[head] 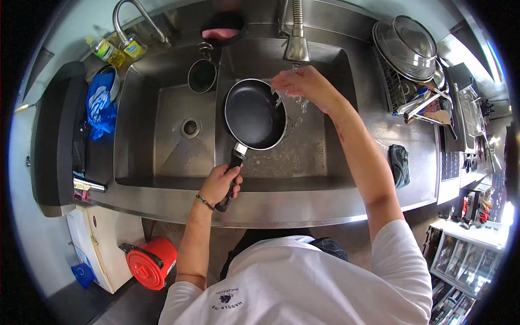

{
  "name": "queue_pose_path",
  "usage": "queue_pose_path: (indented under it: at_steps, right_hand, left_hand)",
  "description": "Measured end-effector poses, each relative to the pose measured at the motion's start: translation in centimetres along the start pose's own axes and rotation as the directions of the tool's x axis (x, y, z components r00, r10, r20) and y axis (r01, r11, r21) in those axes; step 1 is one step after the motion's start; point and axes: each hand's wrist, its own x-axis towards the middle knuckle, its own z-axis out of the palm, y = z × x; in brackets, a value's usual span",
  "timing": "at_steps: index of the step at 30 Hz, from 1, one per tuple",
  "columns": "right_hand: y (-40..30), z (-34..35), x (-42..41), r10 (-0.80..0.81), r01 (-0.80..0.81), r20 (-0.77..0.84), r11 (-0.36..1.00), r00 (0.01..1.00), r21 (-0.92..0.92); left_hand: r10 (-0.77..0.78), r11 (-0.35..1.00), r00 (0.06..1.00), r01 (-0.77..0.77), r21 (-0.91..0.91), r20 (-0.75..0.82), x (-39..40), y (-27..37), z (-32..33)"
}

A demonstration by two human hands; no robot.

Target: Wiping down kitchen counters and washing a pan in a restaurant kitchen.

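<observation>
A black non-stick frying pan [254,115] is held over the right basin [292,162] of a stainless steel double sink. My left hand [219,185] grips its black handle near the sink's front edge. Below the metal spray tap [297,46], my right hand [300,81] is in the running water, cupped, with no object in it. Water falls from its fingers beside the pan's upper right rim and into the basin. A dark metal cup [202,77] is at the back of the left basin [174,154], near the divider.
Dish soap bottles [109,53] and a second tap [154,28] are at the back left. Blue plastic bags [100,97] lie left of the sink. To the right are a loaded dish rack [388,87] and a dark folded cloth [399,165]. A red bin [148,264] stands below.
</observation>
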Motion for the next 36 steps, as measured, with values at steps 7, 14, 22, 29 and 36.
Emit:
queue_pose_path:
  at_steps: [7,14,22,29,36]
  right_hand:
    - [7.7,0.1,-5.9,0.526,-0.487,0.003,0.790,0.850,-0.372]
    - [12.7,6.6,-11.6,0.458,-0.521,0.249,0.732,0.853,0.439]
    - [14.0,6.7,-9.8,0.515,-0.456,0.262,0.295,0.816,0.840]
    - [14.8,2.7,-7.2,0.075,-0.057,0.096,-0.411,0.993,0.910]
    - [14.1,1.7,-9.7,0.259,-0.003,0.038,-0.136,0.965,0.991]
  left_hand:
    - [-0.012,0.965,0.989,0.050,-0.257,0.148,2.5,-0.3,4.8]
    - [0.153,0.981,0.979,-0.166,0.096,0.133,4.2,-1.9,9.4]
    - [0.136,0.966,0.959,-0.184,0.182,0.249,2.8,0.3,7.0]
    - [0.349,0.827,0.892,-0.437,0.354,0.287,4.9,5.0,11.3]
    - [0.213,0.926,0.912,-0.302,0.226,0.350,5.6,4.8,11.1]
